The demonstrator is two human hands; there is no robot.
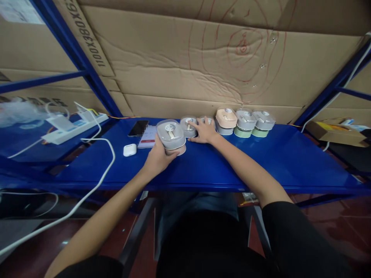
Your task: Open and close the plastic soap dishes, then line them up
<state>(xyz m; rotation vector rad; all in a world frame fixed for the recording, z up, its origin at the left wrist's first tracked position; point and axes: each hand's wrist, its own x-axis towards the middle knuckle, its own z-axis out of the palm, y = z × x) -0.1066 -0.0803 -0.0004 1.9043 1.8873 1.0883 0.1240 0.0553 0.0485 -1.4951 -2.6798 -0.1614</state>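
Note:
My left hand [158, 154] is wrapped around a stack of two small rounded plastic boxes [171, 134], grey under a clear lid on top and pinkish below. A pale handle-like piece and a round label show on the upper lid. My right hand [205, 131], fingers spread, rests on another clear-lidded box [209, 121], which it partly covers. Its fingertips reach a grey box [188, 127] just to the left. Right of that hand stand three two-box stacks: a peach-topped one [226, 117], then two grey-topped ones [245, 119] [263, 120] over green.
On the blue table [278, 166], a white earbud case [130, 150], a dark phone [138, 128] and a lit phone screen [148, 136] lie at the left. A white power strip [74, 129] trails a cable. Cardboard [162, 58] walls the back; an open carton [337, 133] sits at right.

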